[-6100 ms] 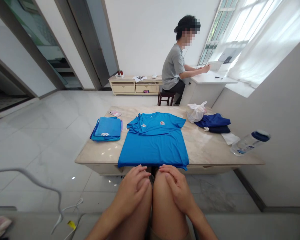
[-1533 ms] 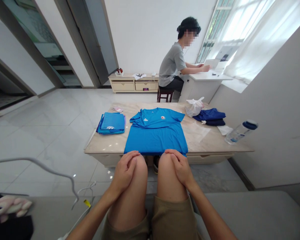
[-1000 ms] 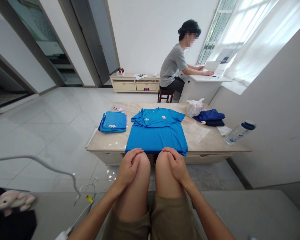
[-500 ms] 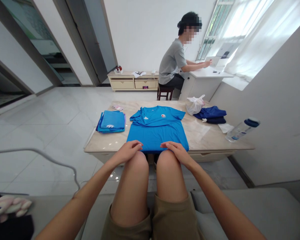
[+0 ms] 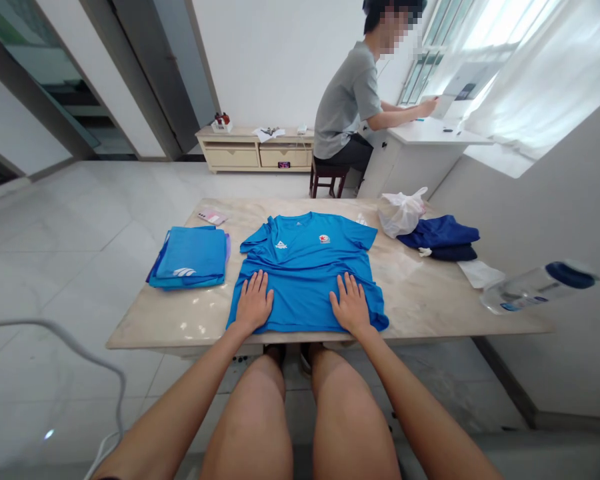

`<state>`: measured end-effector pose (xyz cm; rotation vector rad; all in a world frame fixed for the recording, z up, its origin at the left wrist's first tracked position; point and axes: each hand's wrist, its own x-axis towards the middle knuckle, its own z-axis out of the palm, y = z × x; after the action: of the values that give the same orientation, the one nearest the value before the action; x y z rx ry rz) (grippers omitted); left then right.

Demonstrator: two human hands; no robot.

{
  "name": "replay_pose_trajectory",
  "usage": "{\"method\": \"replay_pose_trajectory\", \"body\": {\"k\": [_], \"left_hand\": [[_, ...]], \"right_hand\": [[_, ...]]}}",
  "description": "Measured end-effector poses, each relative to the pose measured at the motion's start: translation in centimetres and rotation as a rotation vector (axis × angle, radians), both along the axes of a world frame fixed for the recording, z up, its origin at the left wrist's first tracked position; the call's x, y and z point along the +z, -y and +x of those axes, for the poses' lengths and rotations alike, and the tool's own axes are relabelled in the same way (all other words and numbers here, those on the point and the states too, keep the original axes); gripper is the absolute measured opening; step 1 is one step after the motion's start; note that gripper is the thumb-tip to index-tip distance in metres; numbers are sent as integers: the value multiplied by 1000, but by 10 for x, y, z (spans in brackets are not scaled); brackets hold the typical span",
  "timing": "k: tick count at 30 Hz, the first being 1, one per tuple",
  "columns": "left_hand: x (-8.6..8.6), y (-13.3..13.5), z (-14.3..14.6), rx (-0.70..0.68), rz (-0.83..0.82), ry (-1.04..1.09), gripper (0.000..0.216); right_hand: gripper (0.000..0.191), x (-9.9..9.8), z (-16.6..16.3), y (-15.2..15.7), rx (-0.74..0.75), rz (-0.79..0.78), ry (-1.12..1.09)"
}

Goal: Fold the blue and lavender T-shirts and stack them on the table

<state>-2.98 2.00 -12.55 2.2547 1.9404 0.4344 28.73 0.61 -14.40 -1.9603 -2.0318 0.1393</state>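
A blue T-shirt (image 5: 305, 263) is laid flat on the desk (image 5: 430, 303), its lower part pressed by the left hand (image 5: 254, 303) and right hand (image 5: 351, 307), palms down and fingers spread, with what is probably a bottle (image 5: 535, 288) blurred at right.

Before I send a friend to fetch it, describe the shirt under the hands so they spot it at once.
On the pale stone table, at its near edge, lies a bright blue T-shirt with the left hand and right hand flat on it. It alone is spread open, unlike the folded blue stack on its left and the dark blue clothes on its right.
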Motion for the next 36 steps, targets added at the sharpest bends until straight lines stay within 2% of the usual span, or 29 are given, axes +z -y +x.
{"method": "replay_pose_trajectory", "body": {"k": [3,8,10,13,15,17,20,32,34,36], "left_hand": [[-2,-66,6,18,-13,-39,71],[-6,-185,9,40,2,-85,71],[-8,-225,9,50,-2,-86,70],[-9,-261,8,65,-8,-80,69],[-10,-266,7,65,1,-74,69],[-12,-256,5,59,14,-68,69],[-13,-219,1,55,13,-64,69],[16,14,-8,-23,-45,-85,65],[24,46,-15,-72,-33,-118,61],[33,67,-25,-113,-31,-161,53]], "right_hand": [[71,0,4,-65,25,-17,6],[75,-8,9,-189,42,-34,14],[75,-10,12,-232,46,-48,24],[76,-11,16,-274,53,-55,27],[76,-11,18,-282,50,-49,23],[77,-11,17,-273,38,-52,23],[78,-11,13,-235,16,-80,34],[73,18,-3,-3,39,-71,123],[69,26,-3,32,49,-44,172],[59,37,0,56,63,-21,222]]}}
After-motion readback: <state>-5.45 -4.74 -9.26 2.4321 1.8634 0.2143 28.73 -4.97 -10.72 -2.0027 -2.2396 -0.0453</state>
